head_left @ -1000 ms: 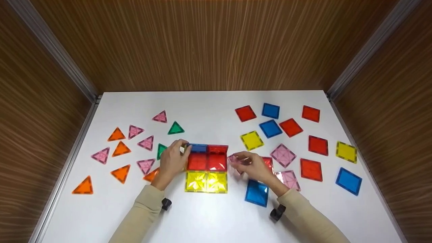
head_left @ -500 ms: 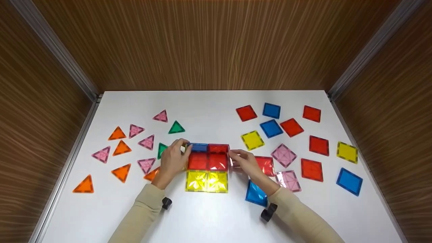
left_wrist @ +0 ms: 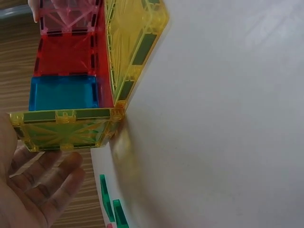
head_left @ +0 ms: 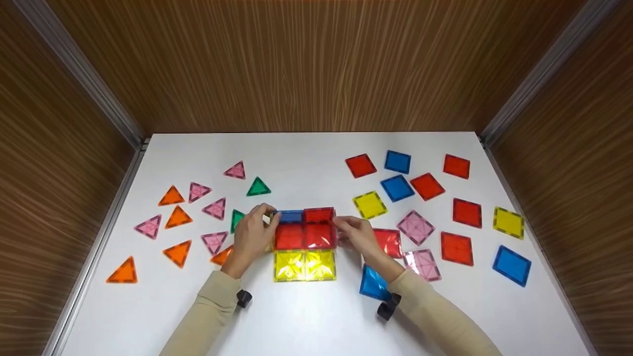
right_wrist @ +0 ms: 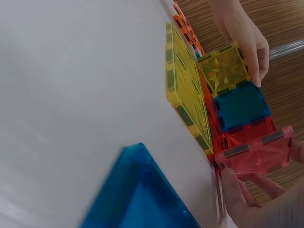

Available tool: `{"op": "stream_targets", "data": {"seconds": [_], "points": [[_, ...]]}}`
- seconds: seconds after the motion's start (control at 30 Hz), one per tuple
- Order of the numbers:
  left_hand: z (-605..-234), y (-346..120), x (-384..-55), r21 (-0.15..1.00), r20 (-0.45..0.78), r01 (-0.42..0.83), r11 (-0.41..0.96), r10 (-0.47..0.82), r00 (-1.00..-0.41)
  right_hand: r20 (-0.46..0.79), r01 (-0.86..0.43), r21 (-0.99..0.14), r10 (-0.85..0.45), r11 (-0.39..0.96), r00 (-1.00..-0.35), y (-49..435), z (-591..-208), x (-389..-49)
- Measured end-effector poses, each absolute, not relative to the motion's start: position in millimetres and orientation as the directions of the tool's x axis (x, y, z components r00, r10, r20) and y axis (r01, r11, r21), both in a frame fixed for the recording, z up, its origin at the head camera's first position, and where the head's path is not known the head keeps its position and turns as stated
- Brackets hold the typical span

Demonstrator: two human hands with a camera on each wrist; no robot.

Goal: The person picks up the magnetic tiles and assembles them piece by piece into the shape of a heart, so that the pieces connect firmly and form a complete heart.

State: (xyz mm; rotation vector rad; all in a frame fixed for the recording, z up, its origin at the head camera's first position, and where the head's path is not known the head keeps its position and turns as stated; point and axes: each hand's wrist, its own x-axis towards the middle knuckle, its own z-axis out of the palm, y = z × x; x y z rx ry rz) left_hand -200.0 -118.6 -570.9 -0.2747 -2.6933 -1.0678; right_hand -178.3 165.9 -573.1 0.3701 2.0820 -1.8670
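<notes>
A build of translucent magnetic tiles stands mid-table. Two red squares (head_left: 289, 237) lie flat behind two yellow squares (head_left: 290, 265). At the back, a blue square (left_wrist: 64, 92) and a red square (head_left: 318, 215) stand upright; a yellow square (left_wrist: 66, 128) forms the left side. My left hand (head_left: 253, 235) grips the back left corner, where the yellow and blue tiles meet. At the right side, my right hand (head_left: 363, 240) holds a pink square (right_wrist: 256, 153) upright between thumb and fingers, against the red tiles. In the head view that hand mostly hides the pink tile.
Orange, pink and green triangles (head_left: 178, 216) lie scattered on the left. Loose red, blue, yellow and pink squares (head_left: 415, 227) cover the right. A blue square (head_left: 374, 283) and a red square (head_left: 387, 242) lie close to the right forearm. Wooden walls (head_left: 316, 64) enclose the table.
My right hand has moved left, bringing the pink square to the build's right side. The upright red tile and front yellow tiles have shifted slightly. The left hand has stayed at its corner.
</notes>
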Motion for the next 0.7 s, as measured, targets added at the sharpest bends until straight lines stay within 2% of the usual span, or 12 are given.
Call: {"op": "stream_targets", "data": {"seconds": [0.4,0.57,0.7], "points": [[-573.3,-129.5,-183.0,0.626,0.303,0.237,0.743,0.048,-0.952,-0.434,0.416,-0.887,-0.058,0.199,-0.899,158.7,-570.0,-212.5],[-571.4,-129.3,-181.5,0.631,0.304,0.236,0.739,0.045,-0.952,-0.376,0.344,-0.908,-0.102,0.241,-0.921,167.4,-564.8,-209.8],[-568.2,-128.0,-183.8,0.618,0.307,0.265,0.740,0.084,-0.948,-0.296,0.240,-0.920,-0.150,0.310,-0.943,183.2,-558.0,-193.4]]}}
